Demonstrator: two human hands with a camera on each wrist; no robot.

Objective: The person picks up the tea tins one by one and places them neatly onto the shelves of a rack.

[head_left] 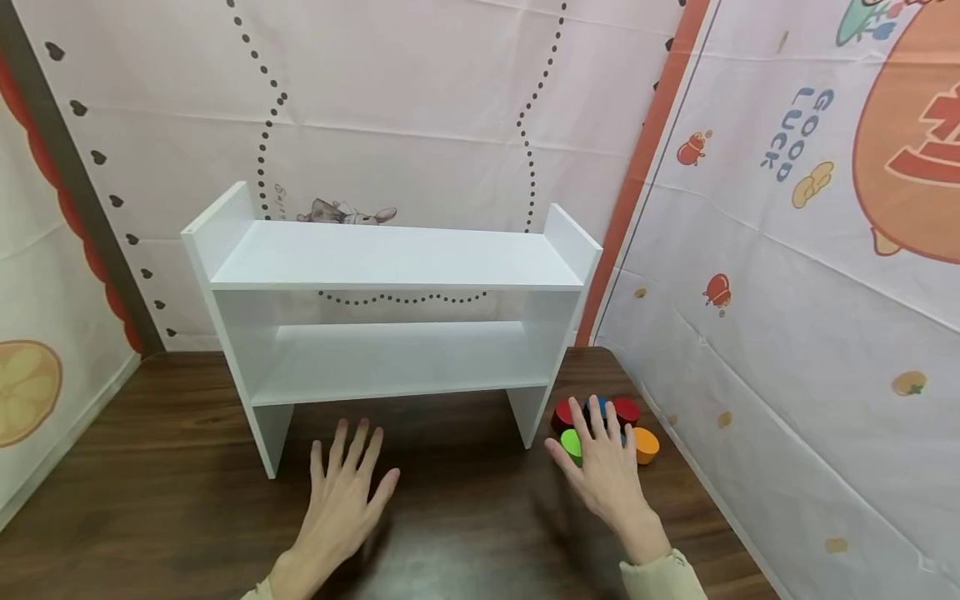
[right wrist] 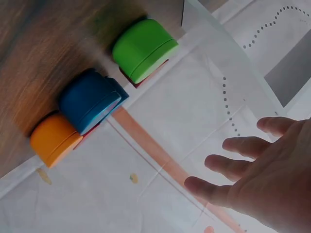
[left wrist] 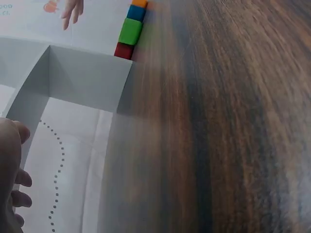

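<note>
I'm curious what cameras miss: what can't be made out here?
- Head view: nearer blue block, mostly behind the right hand.
- Head view: lettering beside the printed animal, too small to read.
- Left wrist view: much of the left hand, past the left edge.
- Right wrist view: one red block, mostly behind the green block.

One tabletop is carrying one white shelf unit and six round blocks. The shelf unit is presenting two boards, an upper board and a lower board, between two side panels. Two blocks are showing red, one red block and another red block; two are showing blue; one green block and one orange block are making up the six. Two grips are appearing, one left grip and one right grip, and two sleeves are showing.
</note>
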